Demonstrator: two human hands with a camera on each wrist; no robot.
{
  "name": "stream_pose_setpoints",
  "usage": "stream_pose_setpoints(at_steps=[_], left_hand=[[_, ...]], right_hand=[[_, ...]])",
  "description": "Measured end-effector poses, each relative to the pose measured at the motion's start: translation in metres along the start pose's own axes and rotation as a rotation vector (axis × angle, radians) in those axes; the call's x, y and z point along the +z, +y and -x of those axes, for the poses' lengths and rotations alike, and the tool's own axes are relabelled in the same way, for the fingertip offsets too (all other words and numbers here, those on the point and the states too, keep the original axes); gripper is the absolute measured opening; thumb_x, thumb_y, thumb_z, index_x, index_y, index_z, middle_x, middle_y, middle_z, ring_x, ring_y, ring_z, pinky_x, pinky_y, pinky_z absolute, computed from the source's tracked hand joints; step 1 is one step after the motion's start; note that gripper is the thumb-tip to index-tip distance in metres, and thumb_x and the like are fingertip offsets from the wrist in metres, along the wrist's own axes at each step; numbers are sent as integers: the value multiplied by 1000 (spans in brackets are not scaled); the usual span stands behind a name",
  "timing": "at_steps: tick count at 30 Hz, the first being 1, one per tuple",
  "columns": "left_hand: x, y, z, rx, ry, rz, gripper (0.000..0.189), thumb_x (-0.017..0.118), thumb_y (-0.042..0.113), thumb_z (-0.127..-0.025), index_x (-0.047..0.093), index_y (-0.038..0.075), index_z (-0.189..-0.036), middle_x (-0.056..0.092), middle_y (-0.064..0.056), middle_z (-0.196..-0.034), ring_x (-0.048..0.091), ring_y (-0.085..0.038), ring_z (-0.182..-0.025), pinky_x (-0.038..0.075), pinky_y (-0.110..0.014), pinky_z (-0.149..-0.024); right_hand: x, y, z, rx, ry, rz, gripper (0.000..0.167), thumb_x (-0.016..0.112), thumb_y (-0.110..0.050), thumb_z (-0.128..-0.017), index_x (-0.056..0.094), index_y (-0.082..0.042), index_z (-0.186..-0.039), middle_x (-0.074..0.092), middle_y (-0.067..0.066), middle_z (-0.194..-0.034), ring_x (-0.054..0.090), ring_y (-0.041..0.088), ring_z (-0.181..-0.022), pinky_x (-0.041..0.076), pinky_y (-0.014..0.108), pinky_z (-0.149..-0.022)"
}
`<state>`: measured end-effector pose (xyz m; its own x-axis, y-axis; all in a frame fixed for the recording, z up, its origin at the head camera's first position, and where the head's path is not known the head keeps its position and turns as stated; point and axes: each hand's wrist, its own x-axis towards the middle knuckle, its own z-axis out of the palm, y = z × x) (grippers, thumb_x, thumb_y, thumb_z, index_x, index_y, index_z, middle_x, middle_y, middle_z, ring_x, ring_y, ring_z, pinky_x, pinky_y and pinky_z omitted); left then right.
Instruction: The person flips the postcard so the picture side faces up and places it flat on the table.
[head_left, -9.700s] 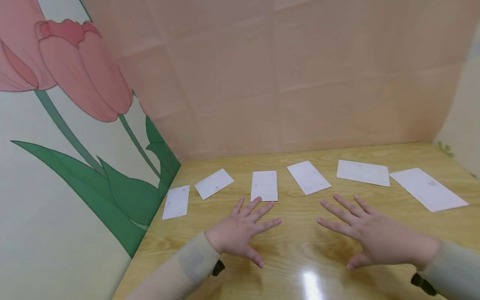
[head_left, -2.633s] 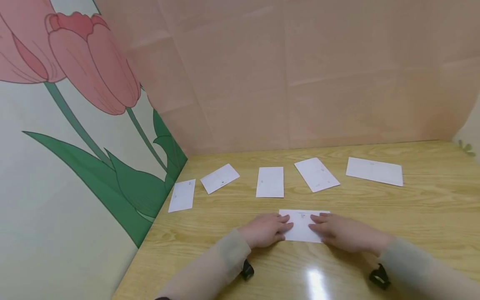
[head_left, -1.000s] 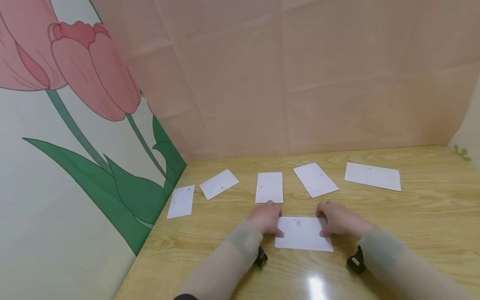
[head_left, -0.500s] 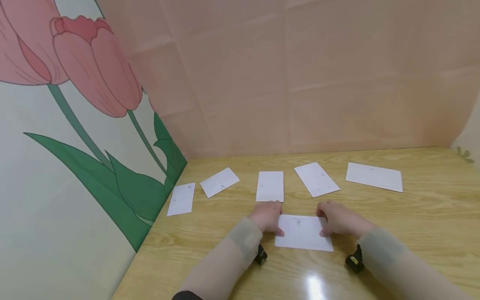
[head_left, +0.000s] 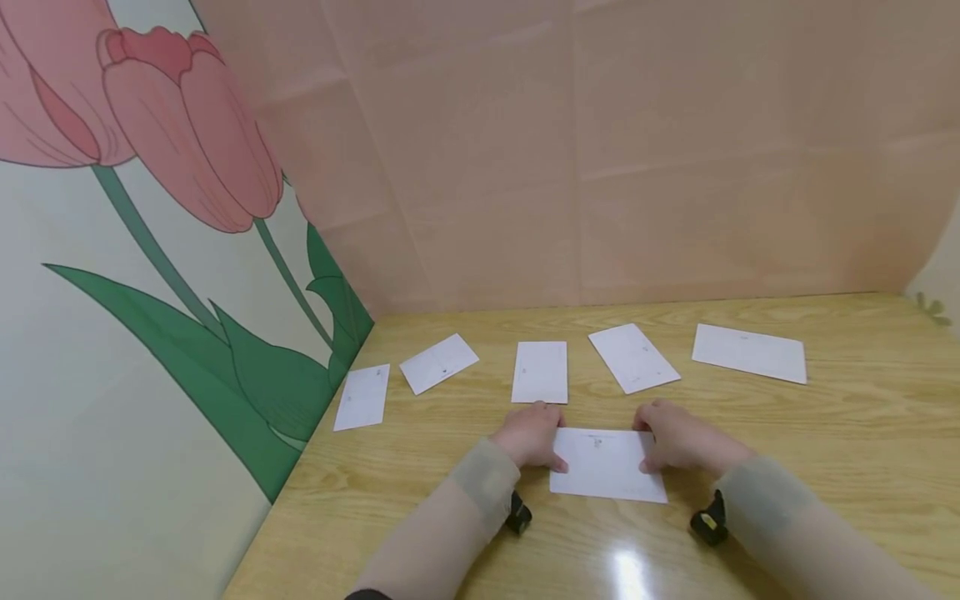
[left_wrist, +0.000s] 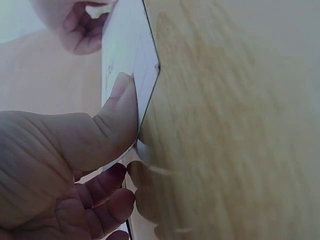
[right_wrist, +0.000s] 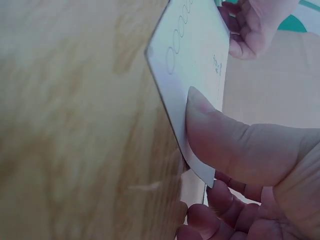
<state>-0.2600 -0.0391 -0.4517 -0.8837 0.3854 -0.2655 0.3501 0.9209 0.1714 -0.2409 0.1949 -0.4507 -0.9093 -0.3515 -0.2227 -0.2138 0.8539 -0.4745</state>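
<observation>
A white rectangular card (head_left: 606, 467) lies lengthwise before me on the table, with small print near its far edge. In the right wrist view, a row of printed circles runs along the near edge of the same card (right_wrist: 192, 55). At its left end, my left hand (head_left: 531, 437) pinches it, thumb (left_wrist: 121, 112) on top and the other fingers curled at the edge. My right hand (head_left: 678, 437) grips the right end likewise, its thumb (right_wrist: 215, 132) on the upper face. Near that thumb the corner bends slightly upward. The fingers' contact underneath is partly hidden.
Several similar white cards lie in a row at the back of the wood-grain table (head_left: 360, 492), among them an upright card (head_left: 540, 372) just beyond my left hand and a wide card (head_left: 748, 353) at the right. A tulip-patterned wall (head_left: 187, 400) borders the left side.
The card from the far right of the row now lies in the middle, between my hands. My spread hands first came flat onto it, then shifted to pinch its two ends.
</observation>
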Motion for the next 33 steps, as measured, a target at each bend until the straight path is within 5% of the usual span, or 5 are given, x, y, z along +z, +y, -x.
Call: stream_pose_setpoints(at_steps=[20, 26, 33], left_hand=[[6, -3, 6, -28, 24, 89, 59, 85, 38, -70, 56, 22, -118, 63, 10, -111, 56, -8, -95, 37, -35, -91], [10, -5, 10, -104, 55, 221, 62, 87, 35, -68, 56, 22, -121, 63, 7, -117, 55, -10, -97, 35, -38, -95], [12, -4, 17, -154, 112, 349, 58, 87, 30, -69, 60, 14, -117, 63, 6, -95, 55, -13, -84, 33, -39, -92]], right_hand=[[-1, -1, 6, 58, -35, -128, 46, 83, -22, -73, 53, -8, -106, 54, 6, -89, 49, 24, -79, 39, 39, -68], [2, 1, 7, 64, -16, -148, 48, 84, -24, -72, 54, -7, -105, 54, 6, -87, 49, 23, -77, 40, 38, -67], [5, 6, 8, 81, 32, -179, 52, 85, -23, -71, 54, -2, -107, 53, 7, -87, 48, 23, -76, 40, 36, -66]])
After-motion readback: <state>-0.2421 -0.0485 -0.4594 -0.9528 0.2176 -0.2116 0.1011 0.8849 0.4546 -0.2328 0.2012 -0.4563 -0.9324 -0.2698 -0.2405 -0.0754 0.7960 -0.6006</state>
